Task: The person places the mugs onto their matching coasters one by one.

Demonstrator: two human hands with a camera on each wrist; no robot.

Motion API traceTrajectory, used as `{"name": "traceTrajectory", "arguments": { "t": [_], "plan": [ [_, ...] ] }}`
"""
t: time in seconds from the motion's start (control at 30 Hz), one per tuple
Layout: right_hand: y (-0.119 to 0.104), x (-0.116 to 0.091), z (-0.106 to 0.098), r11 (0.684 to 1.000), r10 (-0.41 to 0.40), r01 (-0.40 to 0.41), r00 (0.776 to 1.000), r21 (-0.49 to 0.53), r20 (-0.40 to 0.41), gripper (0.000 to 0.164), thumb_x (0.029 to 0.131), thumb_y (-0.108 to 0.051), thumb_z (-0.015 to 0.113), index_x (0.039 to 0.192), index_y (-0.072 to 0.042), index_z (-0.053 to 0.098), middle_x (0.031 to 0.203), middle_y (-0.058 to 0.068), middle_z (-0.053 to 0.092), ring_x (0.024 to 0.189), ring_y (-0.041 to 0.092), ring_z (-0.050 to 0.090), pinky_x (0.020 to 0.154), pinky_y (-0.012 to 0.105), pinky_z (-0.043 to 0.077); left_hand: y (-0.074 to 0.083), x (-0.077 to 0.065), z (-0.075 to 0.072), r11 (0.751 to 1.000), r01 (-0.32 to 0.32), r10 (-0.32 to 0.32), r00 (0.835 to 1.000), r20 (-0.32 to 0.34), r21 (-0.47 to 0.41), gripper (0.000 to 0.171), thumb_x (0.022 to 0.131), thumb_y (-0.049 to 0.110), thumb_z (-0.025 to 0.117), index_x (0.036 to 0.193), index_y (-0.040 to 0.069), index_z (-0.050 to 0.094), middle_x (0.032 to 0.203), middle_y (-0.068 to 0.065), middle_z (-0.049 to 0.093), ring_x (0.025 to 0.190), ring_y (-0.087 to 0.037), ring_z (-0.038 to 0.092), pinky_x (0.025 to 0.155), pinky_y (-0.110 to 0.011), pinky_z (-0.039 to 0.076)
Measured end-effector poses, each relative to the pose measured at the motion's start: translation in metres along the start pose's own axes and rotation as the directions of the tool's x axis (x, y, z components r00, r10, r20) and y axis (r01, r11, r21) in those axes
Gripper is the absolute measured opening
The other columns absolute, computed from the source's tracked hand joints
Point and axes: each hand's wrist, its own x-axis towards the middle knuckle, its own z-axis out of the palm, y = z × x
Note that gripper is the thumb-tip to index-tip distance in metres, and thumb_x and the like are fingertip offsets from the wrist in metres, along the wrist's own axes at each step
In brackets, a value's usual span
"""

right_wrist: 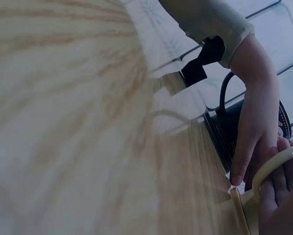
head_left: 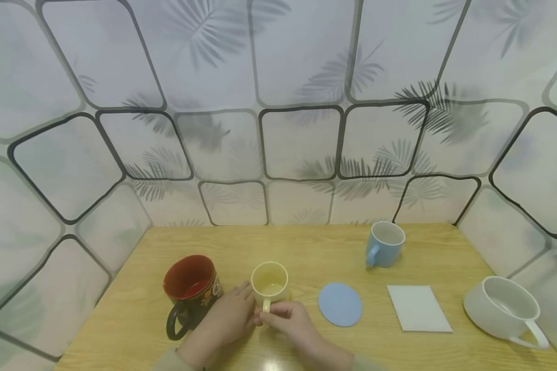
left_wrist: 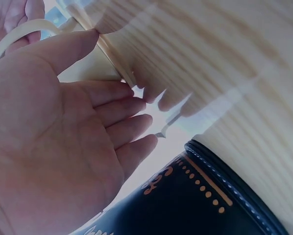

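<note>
A small yellow mug (head_left: 278, 293) stands upright on the wooden table, its handle (head_left: 266, 306) facing me. My right hand (head_left: 293, 323) pinches that handle between thumb and fingers. On the mug's left side lies my left hand (head_left: 231, 312), its fingers extended beside the wall. In the left wrist view the left palm (left_wrist: 63, 127) shows, with the fingertips right at the mug's base. Just left of this hand is a large dark mug (head_left: 199, 304) with a red inside, its handle towards me. The left hand partly hides it.
To the right lies a round blue coaster (head_left: 340, 304), then a square white coaster (head_left: 419, 308). A blue mug (head_left: 384, 246) stands behind them. At the far right is a wide white mug (head_left: 496, 312). Patterned curtains (head_left: 301, 144) enclose the table's back and sides.
</note>
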Motion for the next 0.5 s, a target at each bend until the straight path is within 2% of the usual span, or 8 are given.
{"name": "traceTrajectory", "arguments": {
  "t": [0.07, 0.17, 0.43, 0.5],
  "plan": [
    [0.000, -0.001, -0.005, 1.000, -0.012, 0.013, 0.999, -0.010, 0.051, 0.032, 0.101, -0.016, 0.071, 0.120, 0.009, 0.072, 0.106, 0.002, 0.084, 0.105, 0.006, 0.072, 0.097, 0.024, 0.053, 0.000, 0.000, 0.000, 1.000, -0.003, 0.003, 1.000, -0.003, 0.011, 0.053, 0.092, 0.046, 0.077, 0.120, 0.002, 0.070, 0.143, -0.018, 0.066, 0.139, -0.037, 0.060, 0.119, -0.057, 0.050],
    [0.000, -0.001, -0.011, 1.000, -0.026, 0.027, 0.994, -0.015, 0.105, 0.034, 0.102, -0.016, 0.069, 0.124, 0.010, 0.070, 0.116, 0.012, 0.081, 0.109, 0.005, 0.074, 0.100, 0.021, 0.054, 0.000, 0.000, 0.001, 1.000, 0.006, -0.006, 1.000, 0.003, 0.004, 0.054, 0.093, 0.046, 0.076, 0.123, 0.001, 0.069, 0.146, -0.020, 0.064, 0.141, -0.039, 0.059, 0.120, -0.057, 0.049],
    [0.000, -0.004, -0.016, 1.000, -0.022, 0.023, 0.989, -0.007, 0.148, 0.035, 0.103, -0.014, 0.068, 0.129, 0.008, 0.068, 0.129, 0.024, 0.074, 0.113, 0.006, 0.074, 0.103, 0.019, 0.056, -0.003, -0.001, 0.002, 1.000, -0.001, 0.001, 1.000, 0.009, -0.021, 0.050, 0.095, 0.040, 0.075, 0.128, 0.004, 0.067, 0.150, -0.017, 0.062, 0.143, -0.042, 0.057, 0.119, -0.058, 0.049],
    [-0.001, -0.005, -0.017, 0.999, -0.031, 0.032, 0.986, 0.001, 0.164, 0.036, 0.103, -0.014, 0.067, 0.131, 0.009, 0.066, 0.131, 0.026, 0.071, 0.116, 0.007, 0.074, 0.104, 0.018, 0.055, -0.004, -0.001, 0.002, 1.000, -0.002, 0.002, 1.000, 0.009, -0.021, 0.055, 0.095, 0.040, 0.076, 0.135, 0.003, 0.065, 0.151, -0.017, 0.061, 0.142, -0.042, 0.057, 0.119, -0.058, 0.049]
  ]
}}
